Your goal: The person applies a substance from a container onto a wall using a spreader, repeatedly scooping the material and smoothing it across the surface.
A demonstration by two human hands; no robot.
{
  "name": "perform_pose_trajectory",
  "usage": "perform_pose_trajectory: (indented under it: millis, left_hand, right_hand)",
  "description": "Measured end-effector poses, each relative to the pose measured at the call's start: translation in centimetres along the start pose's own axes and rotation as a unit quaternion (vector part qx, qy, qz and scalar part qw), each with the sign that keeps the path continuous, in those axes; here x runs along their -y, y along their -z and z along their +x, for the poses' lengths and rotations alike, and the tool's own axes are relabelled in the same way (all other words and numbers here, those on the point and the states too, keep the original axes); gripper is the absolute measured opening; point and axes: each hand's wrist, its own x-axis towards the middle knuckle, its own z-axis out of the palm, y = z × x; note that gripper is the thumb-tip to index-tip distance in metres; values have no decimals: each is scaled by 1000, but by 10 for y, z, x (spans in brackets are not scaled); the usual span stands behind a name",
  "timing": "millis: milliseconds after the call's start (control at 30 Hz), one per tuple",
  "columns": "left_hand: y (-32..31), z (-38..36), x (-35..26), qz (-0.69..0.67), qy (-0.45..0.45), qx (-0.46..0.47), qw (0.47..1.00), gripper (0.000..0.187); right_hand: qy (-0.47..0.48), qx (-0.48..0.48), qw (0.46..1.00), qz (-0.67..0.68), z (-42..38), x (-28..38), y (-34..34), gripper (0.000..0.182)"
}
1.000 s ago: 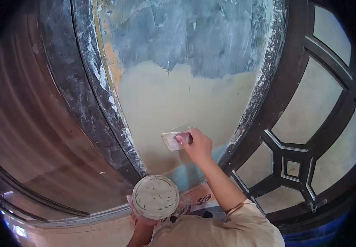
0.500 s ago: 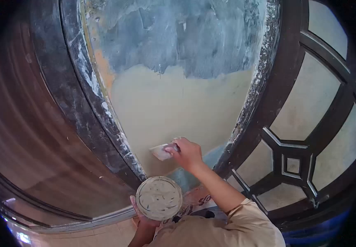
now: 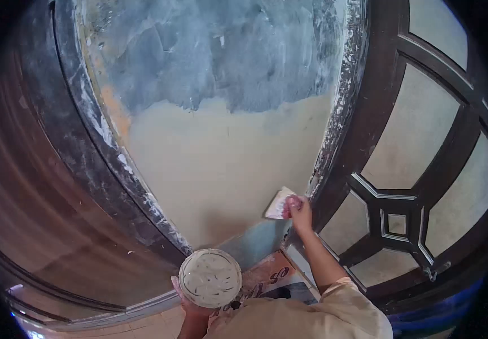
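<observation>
My right hand (image 3: 300, 214) grips a putty knife (image 3: 279, 204), its wide pale blade against the lower right of the wall panel. Smooth beige filler (image 3: 227, 152) covers the middle of that panel, with bare blue-grey wall (image 3: 210, 51) above it and a small blue-grey strip (image 3: 258, 243) beneath. Low in the view, my left hand (image 3: 190, 299) holds a round lid (image 3: 210, 278) from below and its left side. The lid's top is smeared with beige filler.
Dark wooden frames with paint-spattered edges (image 3: 337, 124) border the panel. A dark lattice door (image 3: 397, 224) stands at right, a brown curtain-like surface (image 3: 46, 198) at left. Printed red-brown material (image 3: 272, 274) lies on the floor near my body.
My right hand has moved right with the putty knife, toward the right edge of the panel. The view has shifted slightly, and the lid remains in my left hand.
</observation>
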Motion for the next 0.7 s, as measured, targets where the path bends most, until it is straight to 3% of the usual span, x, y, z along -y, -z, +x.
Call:
perform_pose_trajectory:
  millis: [33,67,100,167,200,233,267,333,367,433,467,500,533,567,600,633,700]
  left_hand:
    - [5,12,0,368,4,2,930,91]
    - [9,21,3,684,7,7,729,92]
    - [10,26,14,684,9,8,729,92]
    - [14,32,36,456,62,-6,888,92]
    - [18,35,41,457,63,-7,887,92]
    - [23,39,44,540,59,5,839,92]
    - [27,41,46,620,55,14,783,91]
    - [32,45,43,640,89,44,762,86]
    - [35,47,44,680,50,57,729,85]
    - [43,49,46,749,-30,84,657,83]
    - [47,46,47,779,-70,92,616,82]
    - [51,46,49,806,-108,103,573,81]
    - [55,49,51,806,-110,107,572,81]
    - [57,52,52,775,-94,104,617,79]
    - [60,57,53,741,-78,102,660,78]
    - [64,62,54,740,-80,107,660,78]
    - [71,66,55,747,-107,120,646,76]
  right_hand:
    - [42,47,998,-30,-12,47,-2,32]
    - [83,95,990,-61,-25,106,-2,31]
    - [157,123,975,-102,-28,129,-12,30]
    - [316,154,927,-134,-29,167,-29,27]
    - [399,156,895,-125,-24,184,-29,26]
    - [399,155,895,-125,-12,196,-21,26]
    - [383,112,909,-118,2,209,-14,26]
    - [309,20,948,-78,38,212,1,26]
    - [251,-28,967,-43,64,198,18,27]
    - [149,-105,974,-136,107,159,54,31]
    - [60,-97,987,-117,119,135,67,31]
    - [74,-130,980,-129,140,75,70,34]
    - [-44,-133,984,-113,140,43,69,34]
    - [-89,-87,992,18,134,10,65,28]
    - [-108,-37,980,163,108,21,68,21]
    - [-108,2,956,272,101,4,60,17]
    - [-132,34,951,278,97,1,53,19]
